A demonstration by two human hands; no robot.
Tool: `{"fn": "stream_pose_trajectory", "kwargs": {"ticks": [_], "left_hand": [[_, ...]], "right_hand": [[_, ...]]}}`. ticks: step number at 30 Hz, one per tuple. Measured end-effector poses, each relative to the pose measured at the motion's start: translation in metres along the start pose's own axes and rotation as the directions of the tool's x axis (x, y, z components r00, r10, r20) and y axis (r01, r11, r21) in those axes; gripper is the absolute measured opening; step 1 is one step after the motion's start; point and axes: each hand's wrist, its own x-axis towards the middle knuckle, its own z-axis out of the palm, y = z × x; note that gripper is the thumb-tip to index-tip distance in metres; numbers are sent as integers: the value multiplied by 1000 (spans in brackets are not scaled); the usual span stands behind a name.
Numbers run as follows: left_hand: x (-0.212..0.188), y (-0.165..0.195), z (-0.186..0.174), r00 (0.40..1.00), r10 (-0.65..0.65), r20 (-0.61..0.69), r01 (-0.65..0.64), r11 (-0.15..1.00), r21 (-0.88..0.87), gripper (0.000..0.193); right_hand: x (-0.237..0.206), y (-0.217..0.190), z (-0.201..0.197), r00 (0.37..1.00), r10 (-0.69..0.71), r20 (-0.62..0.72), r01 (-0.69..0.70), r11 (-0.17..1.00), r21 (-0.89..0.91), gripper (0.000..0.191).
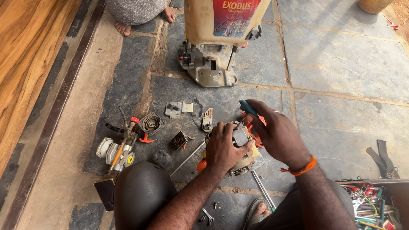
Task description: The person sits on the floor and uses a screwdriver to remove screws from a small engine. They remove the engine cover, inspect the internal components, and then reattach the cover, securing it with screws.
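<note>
Hands meet at the centre of the frame over a small engine block (pixel 243 158) that sits on the stone floor (pixel 341 64) between the person's knees. The left hand (pixel 222 149) lies on top of the block with its fingers (pixel 243 148) curled around the metal housing, clenched on it. The right hand (pixel 277 134) comes in from the right, wearing an orange thread band (pixel 303 169) at the wrist; its fingers are closed around a screwdriver with a blue-green handle (pixel 247 107), whose shaft slants down to the top of the block. Orange plastic parts (pixel 255 127) show just behind the block, partly hidden by the right hand. To the left of centre, loose parts lie spread on the floor: a round recoil housing (pixel 151 123), a flat grey bracket (pixel 178 108), a small upright metal piece (pixel 207 119) and a dark square part (pixel 179 140). Farther left lies a carburettor-like assembly with a red knob (pixel 121 149). At the top of the frame stands a beige sprayer tank (pixel 200 21) on its grey metal base (pixel 208 64). Another person's bare feet (pixel 123 29) show in the upper left. A toolbox full of tools (pixel 370 200) fills the lower right corner, and a long metal rod (pixel 263 189) lies below the block, near a sandalled foot (pixel 257 211).
</note>
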Motion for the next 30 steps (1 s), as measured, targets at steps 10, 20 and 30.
{"fn": "stream_pose_trajectory", "kwargs": {"ticks": [10,20,30], "left_hand": [[4,-7,3,997,-21,72,20,1000,10,79],[4,-13,2,994,11,110,-15,999,33,89],[5,-16,5,995,-5,101,7,1000,-13,91]], "right_hand": [[-5,-15,12,985,-121,-123,9,748,-664,40],[-1,-28,44,914,-184,-363,66,947,-315,25],[-2,-7,22,983,-64,-173,71,997,34,42]]}}
